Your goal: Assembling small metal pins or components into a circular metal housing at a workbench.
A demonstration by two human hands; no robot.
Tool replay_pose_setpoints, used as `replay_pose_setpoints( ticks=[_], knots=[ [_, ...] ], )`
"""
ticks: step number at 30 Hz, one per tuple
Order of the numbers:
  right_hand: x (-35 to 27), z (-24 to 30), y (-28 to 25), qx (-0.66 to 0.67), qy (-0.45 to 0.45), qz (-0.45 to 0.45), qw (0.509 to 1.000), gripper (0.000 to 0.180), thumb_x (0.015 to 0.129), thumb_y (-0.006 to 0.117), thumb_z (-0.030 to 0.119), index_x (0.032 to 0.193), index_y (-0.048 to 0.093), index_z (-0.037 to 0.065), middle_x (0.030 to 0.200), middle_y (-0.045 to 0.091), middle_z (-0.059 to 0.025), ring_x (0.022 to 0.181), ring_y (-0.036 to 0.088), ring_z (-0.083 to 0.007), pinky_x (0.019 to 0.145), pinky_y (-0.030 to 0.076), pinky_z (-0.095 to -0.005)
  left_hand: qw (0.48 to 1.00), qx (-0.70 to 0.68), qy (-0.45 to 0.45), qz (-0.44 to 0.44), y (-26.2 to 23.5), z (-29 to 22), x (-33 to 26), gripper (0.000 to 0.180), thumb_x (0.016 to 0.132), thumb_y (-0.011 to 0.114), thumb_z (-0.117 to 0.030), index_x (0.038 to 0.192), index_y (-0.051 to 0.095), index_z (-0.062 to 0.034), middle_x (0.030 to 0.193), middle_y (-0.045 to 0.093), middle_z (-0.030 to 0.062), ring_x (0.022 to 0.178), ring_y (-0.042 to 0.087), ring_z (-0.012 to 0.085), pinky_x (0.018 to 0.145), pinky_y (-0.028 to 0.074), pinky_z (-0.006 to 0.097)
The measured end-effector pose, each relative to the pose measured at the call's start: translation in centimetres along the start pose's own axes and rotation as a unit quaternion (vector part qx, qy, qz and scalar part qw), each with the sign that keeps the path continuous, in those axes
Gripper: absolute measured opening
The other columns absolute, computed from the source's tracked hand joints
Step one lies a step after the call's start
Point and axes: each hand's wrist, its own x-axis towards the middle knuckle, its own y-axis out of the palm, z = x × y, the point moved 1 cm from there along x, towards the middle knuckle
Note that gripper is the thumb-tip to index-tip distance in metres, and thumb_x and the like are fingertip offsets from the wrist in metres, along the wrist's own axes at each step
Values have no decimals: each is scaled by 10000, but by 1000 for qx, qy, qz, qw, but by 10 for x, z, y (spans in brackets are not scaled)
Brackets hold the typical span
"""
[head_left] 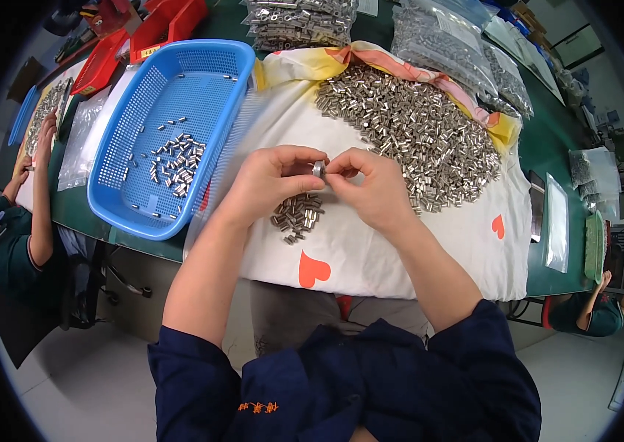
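Note:
Over the white cloth (268,254), my left hand (271,180) pinches a small silver metal ring (318,169) between thumb and fingers. My right hand (372,188) meets it from the other side, thumb and forefinger closed right against the ring. Whatever those right fingertips hold is too small to make out. Below the hands lies a small heap of short metal cylinders (297,219). Beyond my right hand spreads a much larger pile of the same short metal cylinders (422,132).
To the left stands a blue perforated basket (117,158) with scattered cylinders inside. Bags of metal parts (301,22) and more clear bags (441,44) lie at the back. Red bins (172,26) sit far left. Co-workers sit at the left (13,243) and right (592,309).

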Motion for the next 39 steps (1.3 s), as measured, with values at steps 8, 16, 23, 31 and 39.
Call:
replay_pose_setpoints(
  ticks=[8,16,23,31,39],
  knots=[
    [0,1,7,-186,-205,-91,957,80,727,615,70,779,593,14,706,601,-85,649,583,-224,592,468,-307,999,35,27,-26,0,1,-1,341,732,692,-15,1055,596,35,868,658,73,787,610,95,700,499,219],
    [3,-3,-4,-17,-21,-14,1000,121,742,630,96,838,603,27,738,612,-76,679,593,-200,631,465,-295,999,47,15,-16,2,-3,-2,329,717,704,-17,1030,611,24,900,654,68,803,610,96,703,497,221],
    [26,-26,-40,-364,-126,-148,911,61,756,592,131,775,626,84,761,599,-84,746,551,-250,703,419,-380,981,185,49,32,8,-7,-4,316,668,736,-24,968,637,-14,824,636,31,745,583,81,686,488,226],
    [16,-20,-31,-452,-49,-76,887,60,746,612,151,746,625,93,807,588,-55,851,533,-237,756,396,-373,980,189,50,28,7,-12,-5,307,668,727,6,961,636,-6,801,617,8,730,557,62,669,477,209],
    [23,-26,-23,-434,-131,-154,878,61,707,629,119,726,619,62,725,594,-65,757,541,-270,719,408,-391,988,150,27,36,4,-8,-3,307,688,705,23,984,624,8,858,621,21,774,570,68,690,478,206]
  ],
)
